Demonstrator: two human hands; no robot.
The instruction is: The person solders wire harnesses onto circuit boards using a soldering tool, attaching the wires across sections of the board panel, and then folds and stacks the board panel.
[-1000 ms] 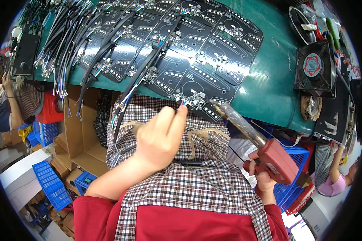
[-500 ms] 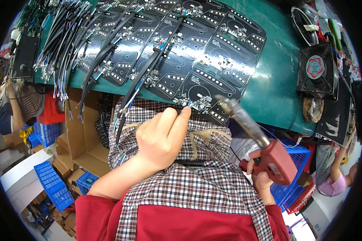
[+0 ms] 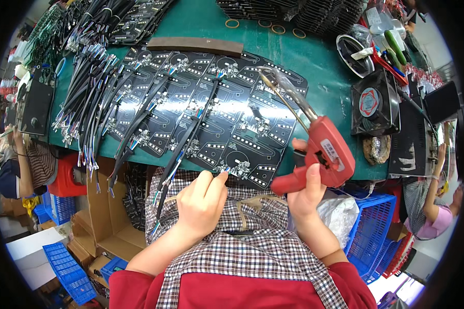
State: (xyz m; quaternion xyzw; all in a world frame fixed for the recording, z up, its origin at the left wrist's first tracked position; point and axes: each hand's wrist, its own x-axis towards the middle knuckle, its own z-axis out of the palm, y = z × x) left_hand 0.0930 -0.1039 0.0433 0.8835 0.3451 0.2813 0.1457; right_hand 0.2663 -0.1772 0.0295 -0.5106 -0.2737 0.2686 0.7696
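Black printed circuit boards [image 3: 260, 177] lie in rows on the table, with pale components and white pads. At the near edge of the front board, my left hand [image 3: 203, 201] is closed in a pinch on thin wires [image 3: 227, 170], whose blue and white ends peek out at the fingertips. My right hand [image 3: 307, 198] grips the handle of a red pistol-shaped soldering gun [image 3: 331, 154]. Its long metal tip points up and away, over the right-hand boards. Black cables [image 3: 191, 129] with coloured wire ends lie across the boards to the left.
A thick bunch of cables [image 3: 85, 98] lies left on the green table [image 3: 319, 67]. A dark bar [image 3: 196, 45] rests across the boards' far side. Stacked black boards [image 3: 314, 20] stand at the back. At right are a fan [image 3: 371, 103] and a blue crate [image 3: 371, 221]. Other people sit at both sides.
The view has shifted, showing more of the table's far side. My right hand has raised the soldering gun, its tip now farther from the front board. My left hand keeps its pinch there.
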